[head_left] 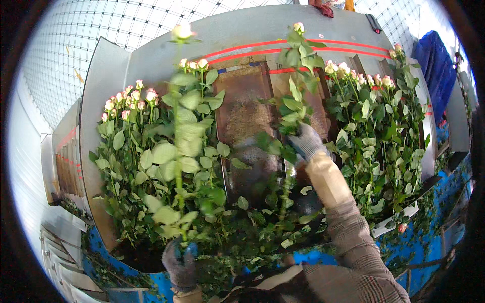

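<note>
My left hand (179,266), in a grey glove, grips the low end of a long rose stem near the front edge. That rose (178,136) stands upright and is blurred, its pale bloom at the top far left of the middle. My right hand (307,142), gloved in grey, is closed round the leafy stem of a second rose (298,96), with a small pinkish bud at its tip. Its lower stem hangs down below the hand. On the left lies a thick bunch of pink-white roses (132,156); another bunch (374,136) lies on the right.
A grey metal sorting bench (242,35) with red stripes carries brown, worn slots (242,106) in the middle. Loose leaves cover its front edge. A blue sheet (433,70) hangs at the far right. One dropped rose head (402,228) lies at the right front.
</note>
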Tool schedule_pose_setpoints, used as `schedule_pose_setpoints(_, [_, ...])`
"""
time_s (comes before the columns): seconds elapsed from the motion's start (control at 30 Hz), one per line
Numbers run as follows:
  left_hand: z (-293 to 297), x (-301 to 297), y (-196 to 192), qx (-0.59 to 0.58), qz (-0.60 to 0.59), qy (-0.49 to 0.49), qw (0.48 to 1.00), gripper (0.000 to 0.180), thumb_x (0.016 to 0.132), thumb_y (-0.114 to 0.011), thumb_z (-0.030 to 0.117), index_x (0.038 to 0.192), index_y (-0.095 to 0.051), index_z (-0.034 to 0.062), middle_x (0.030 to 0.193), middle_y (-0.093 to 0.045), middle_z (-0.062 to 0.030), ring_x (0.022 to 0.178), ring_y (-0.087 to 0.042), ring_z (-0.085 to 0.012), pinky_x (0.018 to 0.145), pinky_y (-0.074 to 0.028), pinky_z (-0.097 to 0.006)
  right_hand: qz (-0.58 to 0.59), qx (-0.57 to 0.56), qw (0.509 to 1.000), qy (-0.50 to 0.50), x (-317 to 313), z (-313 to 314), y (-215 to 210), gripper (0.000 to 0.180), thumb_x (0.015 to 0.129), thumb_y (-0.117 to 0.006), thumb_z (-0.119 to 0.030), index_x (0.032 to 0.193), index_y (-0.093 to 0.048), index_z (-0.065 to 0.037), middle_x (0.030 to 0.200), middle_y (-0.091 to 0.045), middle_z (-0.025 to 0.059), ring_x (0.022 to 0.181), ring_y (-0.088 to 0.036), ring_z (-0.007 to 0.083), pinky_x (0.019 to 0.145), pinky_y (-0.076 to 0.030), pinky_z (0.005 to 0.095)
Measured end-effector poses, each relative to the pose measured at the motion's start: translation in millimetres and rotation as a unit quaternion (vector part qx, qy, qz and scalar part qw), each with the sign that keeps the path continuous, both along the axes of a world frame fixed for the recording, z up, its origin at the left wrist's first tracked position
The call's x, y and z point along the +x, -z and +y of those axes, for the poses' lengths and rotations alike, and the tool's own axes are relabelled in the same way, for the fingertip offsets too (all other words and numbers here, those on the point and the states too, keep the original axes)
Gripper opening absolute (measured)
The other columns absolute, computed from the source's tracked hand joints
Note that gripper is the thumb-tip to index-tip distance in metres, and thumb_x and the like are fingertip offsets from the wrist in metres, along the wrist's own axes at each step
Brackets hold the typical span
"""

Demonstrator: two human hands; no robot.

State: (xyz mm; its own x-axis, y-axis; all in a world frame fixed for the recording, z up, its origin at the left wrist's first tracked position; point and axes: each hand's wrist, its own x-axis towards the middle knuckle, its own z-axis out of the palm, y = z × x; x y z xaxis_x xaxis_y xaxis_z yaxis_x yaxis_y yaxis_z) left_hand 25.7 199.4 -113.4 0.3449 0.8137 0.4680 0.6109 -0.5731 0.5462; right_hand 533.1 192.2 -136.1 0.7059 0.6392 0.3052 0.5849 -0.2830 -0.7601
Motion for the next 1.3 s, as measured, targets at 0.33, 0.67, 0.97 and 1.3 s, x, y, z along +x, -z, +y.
schedule_pose_setpoints(0.33, [14.3, -6.5, 2.0, -0.023, -0.186, -0.104, 0.977, 0.043, 0.090, -0.067, 0.017, 0.127, -0.050, 0.0002, 0.124, -0.050, -0.0165, 0.109, -0.052, -0.0271, 0.093, -0.043, -0.036, -0.092, -0.082, 0.988, 0.094, -62.3, -72.9, 111.4, 0.052, 0.082, -0.069, -0.038, 0.124, -0.055, -0.010, 0.098, -0.067, 0.0202, 0.092, -0.064, 0.0386, 0.079, -0.051, 0.0452])
schedule_pose_setpoints(0.67, [32.6, 51.9, -3.9, 0.087, -0.192, -0.012, 0.977, 0.041, 0.083, -0.073, 0.014, 0.117, -0.056, -0.0012, 0.115, -0.060, -0.0165, 0.103, -0.058, -0.0303, 0.092, -0.045, -0.038, -0.134, 0.118, 0.984, 0.000, -134.9, 38.5, 108.0, 0.076, 0.069, -0.080, -0.019, 0.136, -0.047, -0.004, 0.117, -0.062, 0.0202, 0.102, -0.061, 0.0417, 0.089, -0.051, 0.0427])
schedule_pose_setpoints(0.97, [25.0, 46.0, -9.8, 0.217, -0.119, -0.020, 0.969, 0.046, 0.080, -0.077, 0.015, 0.117, -0.056, -0.0024, 0.119, -0.056, -0.0207, 0.102, -0.058, -0.0346, 0.087, -0.049, -0.041, -0.031, 0.092, 0.977, -0.188, -202.6, -28.4, -15.2, 0.085, 0.081, -0.075, -0.013, 0.149, -0.025, -0.009, 0.125, -0.058, 0.0184, 0.108, -0.062, 0.0238, 0.089, -0.051, 0.0342])
schedule_pose_setpoints(1.3, [33.3, 112.4, -53.0, -0.096, -0.100, 0.161, 0.977, 0.061, 0.081, -0.074, 0.027, 0.132, -0.051, 0.0018, 0.129, -0.056, -0.0183, 0.110, -0.060, -0.0259, 0.094, -0.048, -0.040, -0.077, 0.229, 0.970, -0.018, -93.8, -82.2, -47.8, 0.050, 0.085, -0.068, -0.006, 0.132, -0.051, -0.001, 0.102, -0.069, 0.0093, 0.090, -0.065, 0.0150, 0.077, -0.052, 0.0297])
